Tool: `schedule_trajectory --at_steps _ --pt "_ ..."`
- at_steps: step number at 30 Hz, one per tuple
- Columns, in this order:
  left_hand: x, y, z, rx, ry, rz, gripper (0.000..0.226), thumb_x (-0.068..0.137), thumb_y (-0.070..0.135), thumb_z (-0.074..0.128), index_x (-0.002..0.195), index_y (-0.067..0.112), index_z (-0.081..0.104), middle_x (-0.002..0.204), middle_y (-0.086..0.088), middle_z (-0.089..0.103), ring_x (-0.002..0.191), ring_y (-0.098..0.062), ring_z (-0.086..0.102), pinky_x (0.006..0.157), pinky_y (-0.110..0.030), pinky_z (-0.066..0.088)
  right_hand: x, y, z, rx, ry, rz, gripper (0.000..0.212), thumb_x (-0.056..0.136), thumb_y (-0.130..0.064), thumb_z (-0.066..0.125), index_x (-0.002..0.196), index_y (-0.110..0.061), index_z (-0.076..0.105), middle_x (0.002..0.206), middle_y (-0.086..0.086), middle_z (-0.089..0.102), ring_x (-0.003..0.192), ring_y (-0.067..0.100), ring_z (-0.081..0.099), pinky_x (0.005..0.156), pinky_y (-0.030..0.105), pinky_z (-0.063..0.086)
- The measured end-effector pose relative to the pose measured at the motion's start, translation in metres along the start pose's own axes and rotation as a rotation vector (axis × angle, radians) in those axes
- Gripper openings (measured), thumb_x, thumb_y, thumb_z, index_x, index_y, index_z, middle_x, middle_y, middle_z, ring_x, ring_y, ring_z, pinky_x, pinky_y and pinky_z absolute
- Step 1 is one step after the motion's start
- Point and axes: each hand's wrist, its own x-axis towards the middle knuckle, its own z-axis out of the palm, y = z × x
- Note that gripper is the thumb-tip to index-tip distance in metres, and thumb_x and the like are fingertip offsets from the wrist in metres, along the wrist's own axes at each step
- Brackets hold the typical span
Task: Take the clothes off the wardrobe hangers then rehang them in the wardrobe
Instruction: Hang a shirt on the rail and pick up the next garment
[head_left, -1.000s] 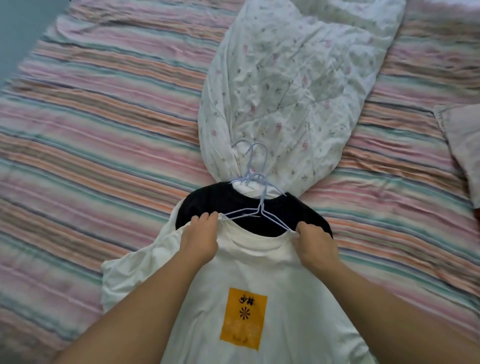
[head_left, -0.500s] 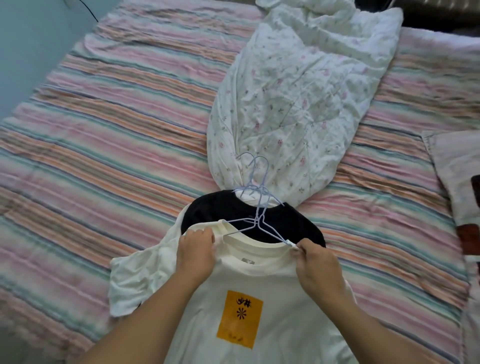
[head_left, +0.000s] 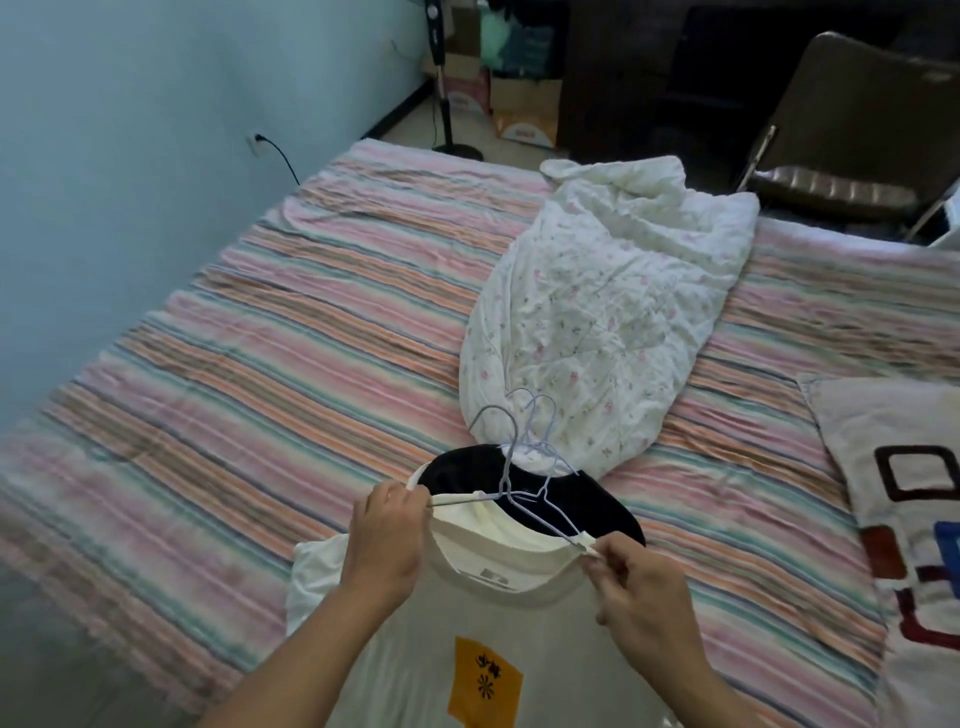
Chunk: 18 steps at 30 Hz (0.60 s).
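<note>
A cream T-shirt (head_left: 519, 639) with an orange patch lies on top of a black garment (head_left: 597, 506) on the striped bed. Thin pale-blue wire hangers (head_left: 524, 452) stick out of the necklines, hooks pointing away from me. My left hand (head_left: 387, 540) pinches the left side of the cream shirt's collar together with the end of a hanger arm. My right hand (head_left: 641, 592) pinches the right side of the collar at the other hanger arm's tip. The collar is stretched wide between both hands, and the hanger's shoulders are partly bared.
A rolled floral quilt (head_left: 597, 312) lies beyond the hangers. A patterned pillow (head_left: 904, 519) sits at the right. The striped bed (head_left: 260, 395) runs along a blue wall on the left. A dark chair (head_left: 852, 135), a fan stand and boxes (head_left: 524, 109) stand beyond the bed.
My hands have pulled the collar wider and lifted it, so the hanger arms show more. My view has tilted up, bringing the wall, chair and floor into sight.
</note>
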Motion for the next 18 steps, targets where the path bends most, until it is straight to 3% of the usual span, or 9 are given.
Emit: schedule_trajectory --at_steps 4,6,8,12,18 --pt "-0.03 -0.017 -0.062 -0.093 -0.066 -0.008 0.014 0.095 0.026 0.042 0.082 0.03 0.038 0.08 0.007 0.053 0.08 -0.023 0.056 0.066 -0.036 0.04 -0.03 -0.043 -0.01 0.013 0.023 -0.027 0.02 0.088 -0.015 0.072 0.073 -0.026 0.064 0.058 -0.007 0.059 0.056 0.01 0.059 0.06 0.034 0.048" --pt "-0.052 -0.025 -0.092 -0.189 -0.043 -0.014 0.021 0.098 0.031 0.041 0.077 0.03 0.038 0.073 0.01 0.048 0.071 -0.018 0.052 0.059 -0.034 0.037 -0.044 -0.068 -0.015 0.015 0.031 -0.056 0.015 0.088 -0.023 0.073 0.075 -0.03 0.068 0.064 -0.015 0.061 0.065 0.006 0.058 0.057 0.021 0.041" --pt "-0.077 -0.035 -0.12 -0.257 -0.023 -0.042 0.027 0.101 0.028 0.045 0.074 0.03 0.042 0.071 0.01 0.052 0.07 -0.014 0.051 0.062 -0.035 0.043 -0.059 -0.095 -0.02 0.003 0.003 -0.092 0.01 0.088 -0.03 0.072 0.078 -0.032 0.071 0.064 -0.017 0.061 0.068 0.002 0.057 0.055 0.019 0.038" --pt "-0.138 -0.056 -0.172 -0.386 0.116 -0.07 0.027 0.099 0.023 0.055 0.076 0.034 0.051 0.07 0.011 0.057 0.068 -0.006 0.054 0.066 -0.037 0.048 -0.089 -0.151 -0.034 -0.031 -0.077 -0.202 0.013 0.089 -0.027 0.072 0.076 -0.026 0.075 0.066 -0.008 0.065 0.066 0.005 0.058 0.059 0.019 0.04" --pt "-0.238 -0.073 -0.251 -0.419 0.455 -0.111 0.022 0.091 0.017 0.067 0.075 0.028 0.059 0.064 0.014 0.057 0.064 0.002 0.055 0.054 -0.013 0.04 -0.142 -0.246 -0.051 -0.132 -0.225 -0.461 0.019 0.094 -0.018 0.066 0.082 -0.031 0.072 0.075 -0.019 0.068 0.064 -0.003 0.058 0.059 0.015 0.042"
